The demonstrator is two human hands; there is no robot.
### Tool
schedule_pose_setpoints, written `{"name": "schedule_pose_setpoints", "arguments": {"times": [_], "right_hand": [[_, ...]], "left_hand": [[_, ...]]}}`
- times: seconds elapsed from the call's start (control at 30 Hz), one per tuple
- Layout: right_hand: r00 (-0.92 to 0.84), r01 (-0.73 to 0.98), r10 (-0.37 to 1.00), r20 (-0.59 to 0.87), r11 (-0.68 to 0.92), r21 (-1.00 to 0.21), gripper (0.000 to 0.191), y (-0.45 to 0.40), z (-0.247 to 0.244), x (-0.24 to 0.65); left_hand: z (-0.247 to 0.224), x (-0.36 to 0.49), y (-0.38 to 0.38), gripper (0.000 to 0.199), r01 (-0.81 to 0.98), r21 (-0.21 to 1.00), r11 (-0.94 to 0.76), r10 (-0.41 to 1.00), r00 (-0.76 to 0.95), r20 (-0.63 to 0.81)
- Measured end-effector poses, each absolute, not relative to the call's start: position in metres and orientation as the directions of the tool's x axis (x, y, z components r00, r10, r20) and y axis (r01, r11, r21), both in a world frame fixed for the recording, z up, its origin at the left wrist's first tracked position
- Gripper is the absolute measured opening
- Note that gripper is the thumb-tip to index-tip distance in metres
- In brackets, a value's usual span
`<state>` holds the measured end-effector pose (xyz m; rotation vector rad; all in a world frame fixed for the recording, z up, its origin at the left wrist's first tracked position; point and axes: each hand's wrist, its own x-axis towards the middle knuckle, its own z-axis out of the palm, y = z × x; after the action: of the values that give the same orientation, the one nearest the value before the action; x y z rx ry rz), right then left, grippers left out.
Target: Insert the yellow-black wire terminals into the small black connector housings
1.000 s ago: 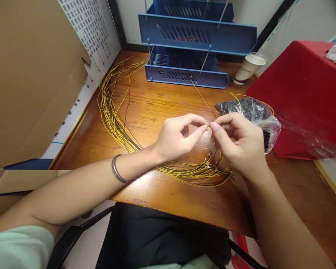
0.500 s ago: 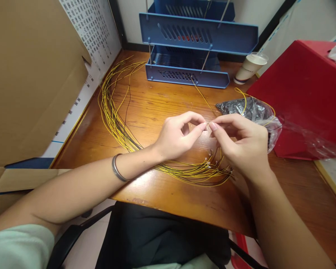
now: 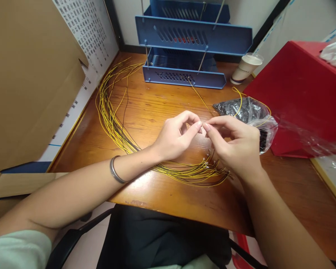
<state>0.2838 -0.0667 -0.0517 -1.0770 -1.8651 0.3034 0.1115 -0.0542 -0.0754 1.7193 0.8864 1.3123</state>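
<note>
My left hand (image 3: 177, 134) and my right hand (image 3: 232, 144) meet fingertip to fingertip above the table, both closed in a pinch. Between the right thumb and forefinger is the end of a thin wire (image 3: 199, 95); its yellow length shows between the blue rack and my fingers. Whatever the left fingertips pinch is too small and covered to make out. Below and behind my hands curves a long bundle of yellow and black wires (image 3: 182, 173), with small pale ends gathered under my right hand. A yellow wire loop (image 3: 238, 98) rises over a plastic bag of black pieces (image 3: 245, 108).
A blue tiered rack (image 3: 184, 77) stands at the back, with a paper cup (image 3: 245, 68) beside it. To the right is a red box (image 3: 294, 101). Cardboard (image 3: 30, 82) fills the left side. The wooden table's (image 3: 162, 200) front edge lies before my lap.
The view has shifted slightly, so most things appear a little further left. Both hands keep their pinch, with the fingertips still close together.
</note>
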Motion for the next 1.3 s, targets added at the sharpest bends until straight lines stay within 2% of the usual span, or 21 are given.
{"name": "schedule_pose_setpoints", "arguments": {"times": [0.2, 0.37, 0.67, 1.03, 1.17, 1.3], "right_hand": [[-0.184, 0.536, 0.778, 0.6, 0.591, -0.603, 0.011, -0.067, -0.054, 0.279], [-0.17, 0.542, 0.782, 0.599, 0.582, -0.606, 0.008, -0.068, -0.056, 0.277], [-0.11, 0.491, 0.82, 0.562, 0.536, -0.686, 0.009, -0.068, -0.059, 0.274], [-0.026, 0.489, 0.808, 0.588, 0.523, -0.698, 0.008, -0.074, -0.061, 0.27], [-0.018, 0.465, 0.807, 0.59, 0.529, -0.71, 0.007, -0.075, -0.063, 0.266], [0.011, 0.391, 0.835, 0.55, 0.503, -0.771, 0.006, -0.074, -0.064, 0.264]], "left_hand": [[-0.081, 0.109, -0.052, 0.018, -0.018, 0.926, -0.376, 0.885, 0.291, 0.365], [-0.087, 0.107, -0.05, 0.029, 0.018, 0.938, -0.346, 0.898, 0.295, 0.326], [-0.087, 0.107, -0.049, 0.04, 0.03, 0.926, -0.376, 0.899, 0.255, 0.357], [-0.083, 0.113, -0.042, 0.057, 0.105, 0.889, -0.445, 0.879, 0.243, 0.411], [-0.081, 0.114, -0.043, 0.064, 0.057, 0.916, -0.397, 0.903, 0.206, 0.378], [-0.081, 0.112, -0.044, 0.068, 0.006, 0.951, -0.31, 0.929, 0.213, 0.301]]}}
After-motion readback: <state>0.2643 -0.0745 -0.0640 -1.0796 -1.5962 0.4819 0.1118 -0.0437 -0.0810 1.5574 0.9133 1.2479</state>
